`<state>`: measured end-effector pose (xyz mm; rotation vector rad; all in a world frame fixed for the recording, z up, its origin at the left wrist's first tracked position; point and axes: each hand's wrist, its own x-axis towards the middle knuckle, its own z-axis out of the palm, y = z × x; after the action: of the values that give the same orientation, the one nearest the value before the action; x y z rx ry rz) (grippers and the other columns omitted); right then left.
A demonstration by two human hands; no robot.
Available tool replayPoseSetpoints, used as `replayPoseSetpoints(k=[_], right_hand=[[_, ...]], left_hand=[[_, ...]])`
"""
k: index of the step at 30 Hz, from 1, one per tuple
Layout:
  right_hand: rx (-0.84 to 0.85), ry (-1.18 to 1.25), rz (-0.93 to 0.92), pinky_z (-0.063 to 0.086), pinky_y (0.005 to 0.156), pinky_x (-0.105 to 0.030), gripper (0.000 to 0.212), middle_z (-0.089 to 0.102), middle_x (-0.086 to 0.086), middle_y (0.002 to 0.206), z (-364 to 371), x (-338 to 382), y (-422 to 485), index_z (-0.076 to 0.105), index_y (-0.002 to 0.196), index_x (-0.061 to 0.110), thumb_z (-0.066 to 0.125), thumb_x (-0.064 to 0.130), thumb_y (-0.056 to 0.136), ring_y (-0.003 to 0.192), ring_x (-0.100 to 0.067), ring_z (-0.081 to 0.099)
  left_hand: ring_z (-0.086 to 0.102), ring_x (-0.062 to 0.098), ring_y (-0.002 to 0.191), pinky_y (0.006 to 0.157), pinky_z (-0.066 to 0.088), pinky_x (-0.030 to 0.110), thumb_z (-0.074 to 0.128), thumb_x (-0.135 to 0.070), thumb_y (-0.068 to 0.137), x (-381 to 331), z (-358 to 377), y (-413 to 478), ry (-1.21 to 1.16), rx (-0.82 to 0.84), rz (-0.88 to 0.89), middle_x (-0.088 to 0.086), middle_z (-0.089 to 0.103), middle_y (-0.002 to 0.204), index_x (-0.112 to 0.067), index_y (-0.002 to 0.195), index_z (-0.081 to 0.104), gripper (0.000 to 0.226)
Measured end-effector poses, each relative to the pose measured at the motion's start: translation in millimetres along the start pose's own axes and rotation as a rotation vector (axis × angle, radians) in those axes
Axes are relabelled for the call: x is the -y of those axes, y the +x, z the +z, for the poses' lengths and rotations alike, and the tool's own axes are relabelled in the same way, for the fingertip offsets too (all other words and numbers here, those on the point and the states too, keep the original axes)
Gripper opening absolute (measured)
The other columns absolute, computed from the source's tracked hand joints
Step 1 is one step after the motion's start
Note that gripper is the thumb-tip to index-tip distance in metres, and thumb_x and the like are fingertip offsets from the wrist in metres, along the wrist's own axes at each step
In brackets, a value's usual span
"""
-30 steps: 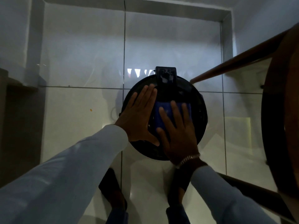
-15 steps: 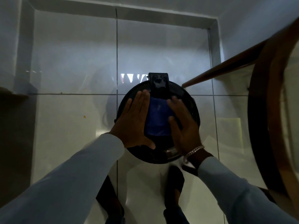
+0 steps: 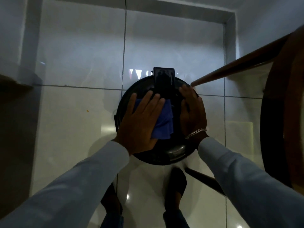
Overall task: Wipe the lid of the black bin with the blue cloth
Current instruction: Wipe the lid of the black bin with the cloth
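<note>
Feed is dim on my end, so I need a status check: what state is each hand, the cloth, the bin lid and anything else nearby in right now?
left hand: flat, fingers spread, pressing the cloth onto the lid
right hand: open, flat on the lid's right side, off the cloth
blue cloth: crumpled, partly under the left hand
black bin lid: closed, glossy
bracelet: on the right wrist

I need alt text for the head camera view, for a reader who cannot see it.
Seen from above, a left hand presses a crumpled blue cloth flat on the round glossy black bin lid, while the right hand, with a silver chain bracelet, rests flat beside it. The bin stands on pale floor tiles beside brown wooden furniture.
</note>
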<state>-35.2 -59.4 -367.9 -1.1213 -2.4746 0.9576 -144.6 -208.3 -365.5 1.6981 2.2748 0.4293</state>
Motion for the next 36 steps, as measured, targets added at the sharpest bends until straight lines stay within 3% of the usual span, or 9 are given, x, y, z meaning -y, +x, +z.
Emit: replayPoseSetpoints(k=[4,8,15,21,27,29,33,34,36], right_hand=[[0.039,-0.146,-0.084,0.018,0.117,-0.046,0.047,0.038,-0.008,0.151,5,-8,-3,0.036,0.141,0.015,0.042,0.019,0.095,0.143,-0.024,0.025],[0.043,-0.231,-0.099,0.017,0.116,-0.044,0.048,0.035,-0.008,0.152,8,-10,-4,0.031,0.143,0.018,0.038,0.024,0.096,0.144,-0.024,0.023],[0.028,-0.324,-0.124,0.019,0.116,-0.047,0.049,0.034,-0.010,0.153,7,-6,-3,0.032,0.143,0.013,0.041,0.022,0.096,0.144,-0.027,0.024],[0.040,-0.359,-0.112,0.016,0.117,-0.045,0.049,0.032,-0.011,0.154,7,-6,-4,0.031,0.144,0.012,0.041,0.022,0.097,0.144,-0.027,0.023],[0.036,-0.330,-0.107,0.019,0.116,-0.050,0.049,0.034,-0.013,0.152,7,-5,-3,0.034,0.143,0.009,0.041,0.021,0.095,0.143,-0.029,0.025],[0.031,-0.309,-0.098,0.018,0.117,-0.049,0.049,0.032,-0.011,0.153,7,-3,-3,0.033,0.143,0.011,0.039,0.021,0.096,0.144,-0.027,0.023],[0.016,-0.307,-0.093,0.018,0.117,-0.049,0.049,0.031,-0.009,0.154,8,-6,-3,0.032,0.144,0.013,0.037,0.023,0.096,0.145,-0.026,0.022],[0.016,-0.312,-0.094,0.018,0.117,-0.049,0.049,0.031,-0.010,0.154,9,-7,-3,0.032,0.144,0.013,0.037,0.023,0.096,0.144,-0.026,0.022],[0.020,-0.320,-0.097,0.019,0.116,-0.049,0.049,0.032,-0.010,0.153,10,-7,-3,0.032,0.143,0.012,0.038,0.023,0.096,0.144,-0.027,0.023]], left_hand=[[0.013,0.031,0.149,0.119,0.010,0.061,0.046,-0.055,0.083,16,-3,-2,-0.084,-0.070,-0.139,0.011,0.025,0.159,-0.012,0.149,0.023,0.082],[0.013,0.032,0.149,0.119,0.007,0.059,0.047,-0.054,0.084,15,2,6,-0.157,-0.132,-0.262,0.009,0.021,0.160,-0.026,0.149,0.020,0.076],[0.016,0.037,0.148,0.117,0.009,0.062,0.051,-0.063,0.079,-1,21,-34,0.113,-0.098,0.016,0.011,0.027,0.157,-0.026,0.146,0.035,0.077],[0.015,0.037,0.148,0.119,0.010,0.058,0.043,-0.058,0.085,-20,23,4,0.010,-0.239,-0.575,0.011,0.025,0.159,-0.026,0.148,0.029,0.073],[0.024,0.038,0.144,0.118,0.009,0.059,0.048,-0.062,0.084,-6,30,-22,0.179,-0.141,0.135,0.012,0.036,0.153,-0.024,0.142,0.042,0.069],[0.020,0.038,0.145,0.119,0.007,0.056,0.050,-0.059,0.084,8,28,-20,0.147,-0.195,0.020,0.011,0.031,0.155,-0.024,0.143,0.040,0.069],[0.016,0.038,0.147,0.120,0.007,0.055,0.040,-0.055,0.090,-20,31,-4,-0.034,-0.365,-0.603,0.012,0.029,0.157,-0.023,0.145,0.035,0.064],[0.017,0.038,0.147,0.119,0.008,0.057,0.040,-0.054,0.090,-29,35,-3,-0.015,-0.361,-0.600,0.012,0.030,0.157,-0.022,0.145,0.037,0.063],[0.020,0.038,0.146,0.119,0.008,0.057,0.041,-0.054,0.090,-32,40,-11,0.064,-0.299,-0.358,0.010,0.030,0.155,-0.023,0.142,0.042,0.061]])
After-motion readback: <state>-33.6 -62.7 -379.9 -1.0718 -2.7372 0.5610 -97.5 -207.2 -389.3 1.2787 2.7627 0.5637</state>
